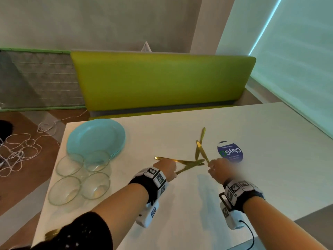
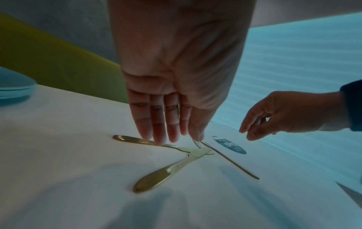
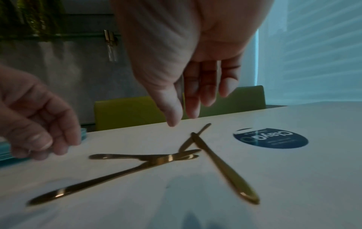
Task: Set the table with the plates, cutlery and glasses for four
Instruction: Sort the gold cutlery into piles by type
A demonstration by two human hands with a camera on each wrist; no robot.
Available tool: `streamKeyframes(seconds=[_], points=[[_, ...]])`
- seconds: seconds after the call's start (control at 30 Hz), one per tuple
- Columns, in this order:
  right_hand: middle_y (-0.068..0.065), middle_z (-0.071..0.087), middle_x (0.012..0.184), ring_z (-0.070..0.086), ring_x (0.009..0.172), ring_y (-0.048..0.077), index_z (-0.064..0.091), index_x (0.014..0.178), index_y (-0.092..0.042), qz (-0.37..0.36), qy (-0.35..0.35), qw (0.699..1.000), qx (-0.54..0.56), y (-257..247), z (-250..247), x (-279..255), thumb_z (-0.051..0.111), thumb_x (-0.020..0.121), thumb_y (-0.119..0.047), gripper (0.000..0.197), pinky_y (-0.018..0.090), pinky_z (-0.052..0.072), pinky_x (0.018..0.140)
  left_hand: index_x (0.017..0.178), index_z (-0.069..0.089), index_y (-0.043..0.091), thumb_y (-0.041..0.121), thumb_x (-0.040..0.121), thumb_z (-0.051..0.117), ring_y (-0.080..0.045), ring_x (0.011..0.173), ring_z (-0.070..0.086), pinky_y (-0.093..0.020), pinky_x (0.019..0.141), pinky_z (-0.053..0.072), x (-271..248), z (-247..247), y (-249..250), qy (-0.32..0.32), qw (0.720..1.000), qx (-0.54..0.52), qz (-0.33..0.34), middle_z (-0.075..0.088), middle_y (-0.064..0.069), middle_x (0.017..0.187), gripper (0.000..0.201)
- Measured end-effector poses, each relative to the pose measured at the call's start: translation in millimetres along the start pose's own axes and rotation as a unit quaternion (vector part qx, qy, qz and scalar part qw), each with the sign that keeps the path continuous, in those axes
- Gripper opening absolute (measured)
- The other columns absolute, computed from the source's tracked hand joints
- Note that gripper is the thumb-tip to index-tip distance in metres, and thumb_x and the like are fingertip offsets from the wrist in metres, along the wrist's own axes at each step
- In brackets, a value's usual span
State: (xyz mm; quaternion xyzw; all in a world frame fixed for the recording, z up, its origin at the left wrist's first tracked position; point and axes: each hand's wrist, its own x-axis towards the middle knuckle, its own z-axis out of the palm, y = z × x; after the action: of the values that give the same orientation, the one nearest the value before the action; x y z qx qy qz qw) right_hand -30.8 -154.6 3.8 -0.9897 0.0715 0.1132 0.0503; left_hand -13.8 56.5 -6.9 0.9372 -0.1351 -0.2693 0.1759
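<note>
four glasses [image 1: 79, 177] and stacked plates [image 1: 96, 136] sit far left on the table [image 1: 270, 159], unset. the left hand [image 1: 166, 168], fingers straight, tips on a gold knife [image 1: 171, 160] lying crosswise. beside it, the right hand [image 1: 217, 168] hovers relaxed, holding nothing, nearest the knife [image 1: 202, 152] pointing away from the person.

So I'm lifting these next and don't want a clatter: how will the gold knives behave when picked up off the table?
The gold knives look like polished metal, so probably stiff and slippery. They lie flat on the white table, so fingertips may struggle to get under them. Two cross at the blades, so lifting the lower one would likely drag the other.
</note>
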Motion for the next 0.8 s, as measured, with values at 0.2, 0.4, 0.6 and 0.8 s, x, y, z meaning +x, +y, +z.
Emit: streamKeyframes(seconds=[0.2,0.4,0.6,0.8], points=[[-0.001,0.066,0.114,0.062,0.105,0.016,0.066,0.11,-0.023,0.033,-0.036,0.999,0.01,53.3,3.8,41.2,0.057,0.09,-0.029,0.023,0.026,0.049,0.087,0.112,0.06,0.004,0.023,0.088,0.056,-0.027,0.106,0.063,-0.033,0.086,0.052,49.8,10.4,24.4,-0.037,0.997,0.062,-0.039,0.064,-0.01,0.114,0.031],[0.0,0.066,0.113,0.062,0.104,0.016,0.066,0.111,-0.022,0.021,-0.051,0.998,0.026,70.4,7.6,68.2,0.055,0.092,-0.028,0.023,0.027,0.05,0.087,0.107,0.065,0.004,0.02,0.083,0.066,-0.025,0.1,0.066,-0.03,0.076,0.051,66.1,17.8,27.7,-0.053,0.991,0.093,-0.078,0.068,-0.009,0.105,0.029],[0.001,0.065,0.113,0.062,0.102,0.016,0.065,0.112,-0.02,0.008,-0.059,0.998,0.038,71.0,8.8,77.1,0.054,0.093,-0.029,0.024,0.026,0.051,0.084,0.1,0.068,0.003,0.012,0.08,0.062,-0.022,0.088,0.068,-0.027,0.074,0.055,69.6,16.3,27.8,-0.064,0.991,0.069,-0.099,0.069,-0.008,0.097,0.023],[0.001,0.066,0.113,0.062,0.103,0.015,0.065,0.113,-0.021,0.001,-0.064,0.997,0.041,68.5,12.0,77.8,0.053,0.094,-0.03,0.024,0.025,0.051,0.084,0.104,0.06,0.009,0.018,0.083,0.057,-0.02,0.084,0.065,-0.027,0.066,0.049,65.5,30.1,25.8,-0.045,0.989,0.052,-0.129,0.065,-0.005,0.095,0.023]])
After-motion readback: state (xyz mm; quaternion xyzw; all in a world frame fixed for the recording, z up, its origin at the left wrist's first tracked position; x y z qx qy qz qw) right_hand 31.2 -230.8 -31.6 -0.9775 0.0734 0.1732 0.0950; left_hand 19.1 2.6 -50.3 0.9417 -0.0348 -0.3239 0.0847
